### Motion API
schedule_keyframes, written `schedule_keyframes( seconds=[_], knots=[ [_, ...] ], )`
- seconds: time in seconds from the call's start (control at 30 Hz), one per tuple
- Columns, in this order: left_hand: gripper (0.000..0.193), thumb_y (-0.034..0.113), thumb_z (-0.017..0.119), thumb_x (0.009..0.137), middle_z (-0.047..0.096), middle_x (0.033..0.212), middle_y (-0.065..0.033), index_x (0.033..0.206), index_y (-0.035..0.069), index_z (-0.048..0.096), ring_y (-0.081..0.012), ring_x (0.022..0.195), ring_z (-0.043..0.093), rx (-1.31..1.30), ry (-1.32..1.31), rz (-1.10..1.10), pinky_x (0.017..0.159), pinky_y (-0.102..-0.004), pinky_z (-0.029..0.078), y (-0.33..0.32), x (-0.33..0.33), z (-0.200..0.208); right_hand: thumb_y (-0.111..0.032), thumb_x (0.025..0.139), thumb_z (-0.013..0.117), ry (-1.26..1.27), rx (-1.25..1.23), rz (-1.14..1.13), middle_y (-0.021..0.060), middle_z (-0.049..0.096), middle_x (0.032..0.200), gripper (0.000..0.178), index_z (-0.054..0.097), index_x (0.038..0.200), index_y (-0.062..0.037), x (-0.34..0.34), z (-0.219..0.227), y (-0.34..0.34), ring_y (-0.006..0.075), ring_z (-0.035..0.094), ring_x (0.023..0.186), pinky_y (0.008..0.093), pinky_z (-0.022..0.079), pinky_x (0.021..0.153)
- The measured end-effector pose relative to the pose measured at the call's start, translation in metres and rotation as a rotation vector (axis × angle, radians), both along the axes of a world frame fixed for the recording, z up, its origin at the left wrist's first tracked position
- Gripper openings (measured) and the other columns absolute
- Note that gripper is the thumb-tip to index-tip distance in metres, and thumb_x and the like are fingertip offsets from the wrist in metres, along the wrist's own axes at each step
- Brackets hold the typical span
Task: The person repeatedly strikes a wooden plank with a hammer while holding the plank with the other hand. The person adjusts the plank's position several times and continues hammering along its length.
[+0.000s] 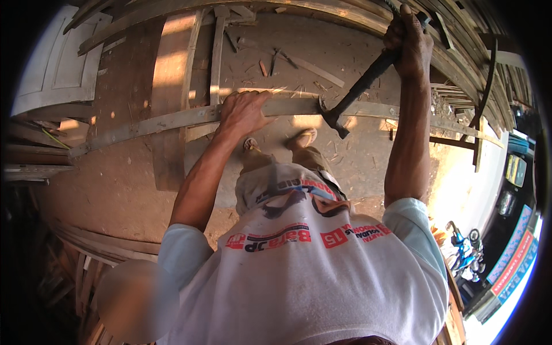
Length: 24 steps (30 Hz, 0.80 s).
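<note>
A long, narrow wooden plank (299,106) runs across in front of me from left to right. My left hand (244,111) grips it left of the middle, fingers over its far edge and thumb on the near side. My right hand (407,49), raised at the upper right, is closed round the dark handle of a claw hammer (368,77). The hammer slants down to the left, and its head overlaps the plank to the right of my left hand. Whether the head touches the wood I cannot tell.
A dark two-handled tool (275,62) lies on the dirt floor among wood scraps. An upright board (217,63) meets the plank near my left hand. Stacked lumber (460,63) lines the right, a white panelled door (60,63) stands far left, and a blue motorcycle (464,250) is outside.
</note>
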<state>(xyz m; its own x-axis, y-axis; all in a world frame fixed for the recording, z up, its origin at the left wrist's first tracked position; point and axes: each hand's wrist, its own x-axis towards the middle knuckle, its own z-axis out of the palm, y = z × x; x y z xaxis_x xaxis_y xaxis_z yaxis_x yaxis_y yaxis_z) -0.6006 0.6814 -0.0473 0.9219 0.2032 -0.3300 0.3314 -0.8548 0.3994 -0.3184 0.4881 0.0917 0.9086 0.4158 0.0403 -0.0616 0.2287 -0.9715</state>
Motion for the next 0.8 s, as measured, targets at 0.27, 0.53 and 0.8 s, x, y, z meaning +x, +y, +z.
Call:
schedule_keyframes(
  seconds=[0.27,0.53,0.8],
  knots=[
    [0.077,0.056,0.081,0.079,0.067,0.128,-0.0166,0.134,0.007,0.062,-0.0359,0.12,0.064,-0.026,-0.66,-0.13,0.102,-0.0477,0.051,-0.002,-0.011,-0.005,-0.039,0.099,0.072,-0.271,0.089,0.4,0.0012,0.046,0.066,0.041,0.057,0.093,-0.0011,-0.119,0.07,-0.022,0.0075,0.041,0.047,0.0228,0.035,0.042],
    [0.06,0.061,0.057,0.102,0.058,0.106,-0.0073,0.125,0.005,0.055,-0.0164,0.096,0.058,-1.388,-0.334,0.26,0.087,-0.0334,0.048,-0.111,-0.034,0.003,-0.095,0.084,0.042,-0.248,0.483,0.386,0.0041,0.055,0.066,0.09,0.054,0.096,-0.0064,-0.185,0.072,-0.083,0.0148,0.051,0.05,0.0297,0.044,0.049],
    [0.047,0.052,0.044,0.111,0.054,0.09,0.0007,0.105,0.007,0.057,-0.0089,0.08,0.05,-1.292,-0.456,0.389,0.071,-0.0273,0.045,-0.071,-0.035,0.019,-0.082,0.076,0.066,0.268,-0.088,0.139,0.0191,0.067,0.098,0.1,0.055,0.128,0.0036,-0.28,0.027,-0.151,0.0323,0.07,0.088,0.0436,0.057,0.082]
  ],
)
